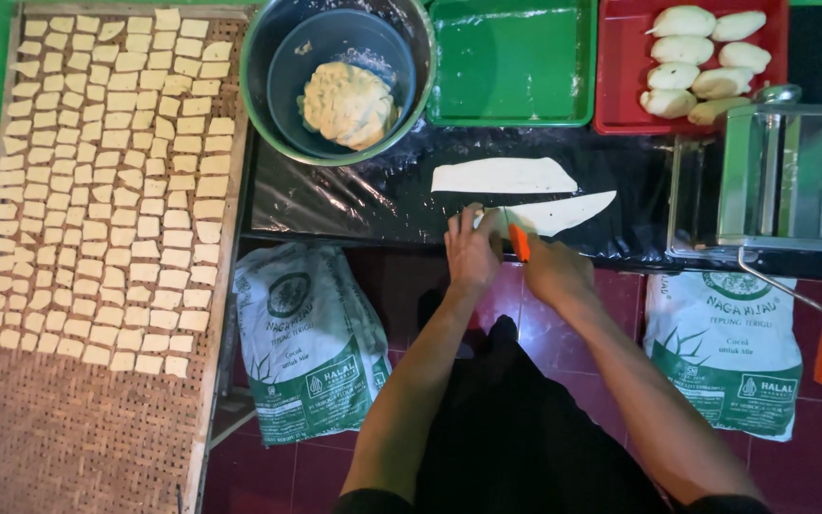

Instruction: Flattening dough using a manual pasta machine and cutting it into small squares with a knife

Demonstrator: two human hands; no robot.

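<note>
While left hand (pixel 473 249) steadies dough strip (pixel 563 211), right hand (pixel 552 268) (orange-handled) cuts.

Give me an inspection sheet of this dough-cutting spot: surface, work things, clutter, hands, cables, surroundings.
Surface: black plastic sheet, floury.
Job's things: two flat dough strips, far strip and near strip; orange-handled cutter.
Clutter: bowl with dough lump, green tray, red tray of dough pieces, pasta roller.
Hands: left hand presses the near strip; right hand grips the cutter.
Cables: nothing seen.
Surroundings: woven tray of cut squares, two flour bags, one left, another right, red tiled floor.
</note>
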